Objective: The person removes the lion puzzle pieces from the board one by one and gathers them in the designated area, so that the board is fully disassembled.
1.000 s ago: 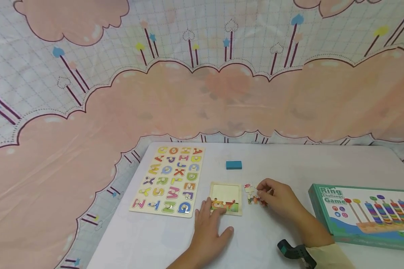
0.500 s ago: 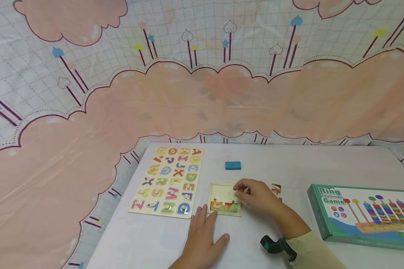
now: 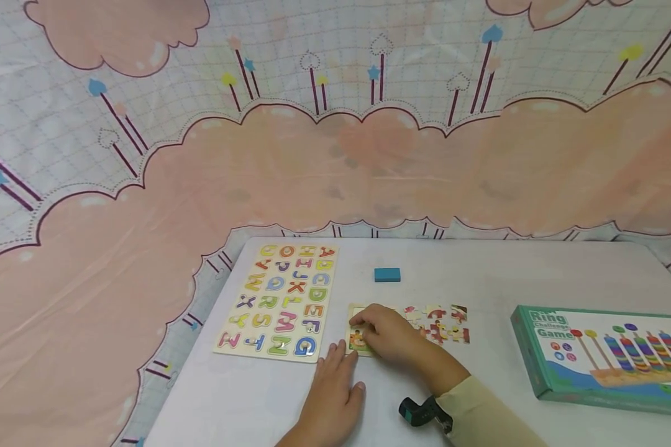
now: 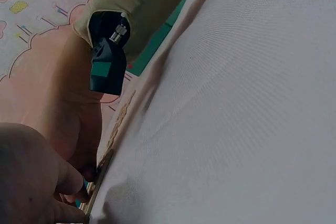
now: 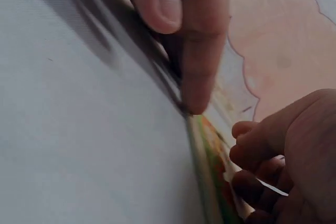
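Note:
A wooden puzzle frame (image 3: pixel 348 316) lies on the table, with picture pieces (image 3: pixel 357 339) along its near side. My left hand (image 3: pixel 331 395) has its fingers extended, fingertips touching the frame's near-left edge; the right wrist view shows one finger (image 5: pixel 202 66) on that edge. Over the frame, my right hand (image 3: pixel 394 335) is curled, thumb and index pinched at the upper left, with a pale edge of a puzzle piece just showing at the fingertips in the right wrist view. The hand hides most of that piece and much of the frame. Loose puzzle pieces (image 3: pixel 458 334) lie right of the frame.
An alphabet board (image 3: pixel 274 301) lies to the left of the frame. Behind the frame is a blue block (image 3: pixel 387 275). A green Ring Challenge Game box (image 3: pixel 609 360) occupies the table's right side, and a patterned cloth (image 3: pixel 313 167) hangs behind the table.
My right hand has moved left from the loose pieces to the frame's upper left, uncovering those pieces. My left hand has shifted slightly left and down, its fingertips now at the frame's edge.

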`<state>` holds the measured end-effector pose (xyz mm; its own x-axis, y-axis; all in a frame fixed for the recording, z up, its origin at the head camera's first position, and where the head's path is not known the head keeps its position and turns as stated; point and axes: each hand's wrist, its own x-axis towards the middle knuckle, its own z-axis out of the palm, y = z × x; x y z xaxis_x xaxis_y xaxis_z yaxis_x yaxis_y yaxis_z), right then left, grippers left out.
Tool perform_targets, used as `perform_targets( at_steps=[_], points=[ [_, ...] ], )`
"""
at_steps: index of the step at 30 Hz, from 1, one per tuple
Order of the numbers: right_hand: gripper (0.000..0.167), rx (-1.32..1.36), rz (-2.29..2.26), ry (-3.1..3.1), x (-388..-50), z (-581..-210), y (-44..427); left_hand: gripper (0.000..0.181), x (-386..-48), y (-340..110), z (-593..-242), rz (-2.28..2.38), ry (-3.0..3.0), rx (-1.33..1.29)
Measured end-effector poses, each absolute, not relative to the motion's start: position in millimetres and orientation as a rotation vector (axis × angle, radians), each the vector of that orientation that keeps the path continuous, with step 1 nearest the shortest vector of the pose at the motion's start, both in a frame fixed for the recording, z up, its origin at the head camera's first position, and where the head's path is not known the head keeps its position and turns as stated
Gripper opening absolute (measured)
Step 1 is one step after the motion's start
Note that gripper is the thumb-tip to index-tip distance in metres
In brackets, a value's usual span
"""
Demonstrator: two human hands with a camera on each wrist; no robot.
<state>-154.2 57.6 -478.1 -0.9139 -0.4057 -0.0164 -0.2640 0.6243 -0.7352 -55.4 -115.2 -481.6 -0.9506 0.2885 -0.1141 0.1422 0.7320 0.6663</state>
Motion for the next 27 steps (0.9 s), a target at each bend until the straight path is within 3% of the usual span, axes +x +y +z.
perform_targets(
  at_steps=[9, 27],
  points=[
    [0.035, -0.59, -1.211, 2.659, -154.9, -487.4, 56.4, 0.054, -54.3, -115.8, -485.1, 1.072, 2.715, 0.336],
    [0.028, -0.566, -1.029, 2.68, -156.2, -478.7, 51.5, 0.055, -54.5, -114.5, -483.4, 1.061, 2.673, 0.301]
  ],
)
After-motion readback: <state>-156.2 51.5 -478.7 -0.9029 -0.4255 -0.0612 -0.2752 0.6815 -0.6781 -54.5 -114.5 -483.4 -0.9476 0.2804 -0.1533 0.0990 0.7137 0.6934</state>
